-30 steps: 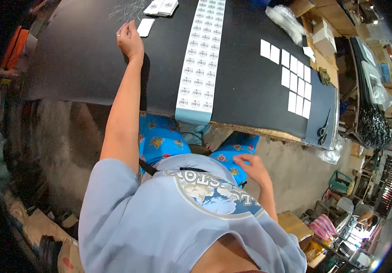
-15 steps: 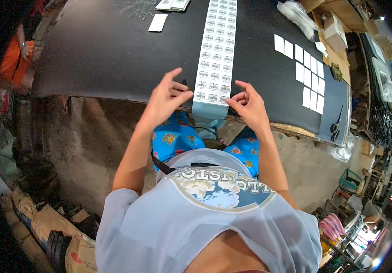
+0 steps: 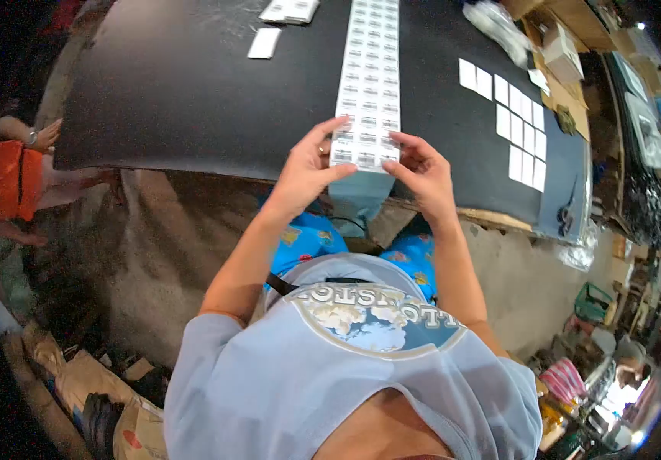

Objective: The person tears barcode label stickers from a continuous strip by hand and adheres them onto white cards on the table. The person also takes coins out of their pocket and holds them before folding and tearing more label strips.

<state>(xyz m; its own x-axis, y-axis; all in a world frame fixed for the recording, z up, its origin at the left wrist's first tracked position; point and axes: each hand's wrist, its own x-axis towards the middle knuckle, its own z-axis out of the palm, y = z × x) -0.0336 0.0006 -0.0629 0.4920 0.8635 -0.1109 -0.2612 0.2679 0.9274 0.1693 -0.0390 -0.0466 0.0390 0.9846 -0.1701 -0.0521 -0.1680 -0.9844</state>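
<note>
A long white strip of barcode labels [image 3: 369, 96] runs down the dark table and bends over its front edge, where the bluish hanging part [image 3: 359, 192] shows. My left hand [image 3: 309, 162] grips the strip's left edge, thumb on top near the bend and index finger farther up. On the opposite edge, my right hand [image 3: 424, 175] holds the strip between thumb and fingers. The fingertips under the strip are hidden. The print is blurred.
White cards [image 3: 520, 123] lie in rows on the right of the table [image 3: 185, 92]. Scissors [image 3: 566, 211] rest at the right corner. Card stacks [image 3: 290, 11] and a single card [image 3: 264, 43] lie at the back left. Another person's hand [image 3: 48, 136] is by the left edge.
My left hand has moved right onto the strip, and its spread fingers have closed on the edge. My right hand's fingers have come in over the strip. The other person has come further into view.
</note>
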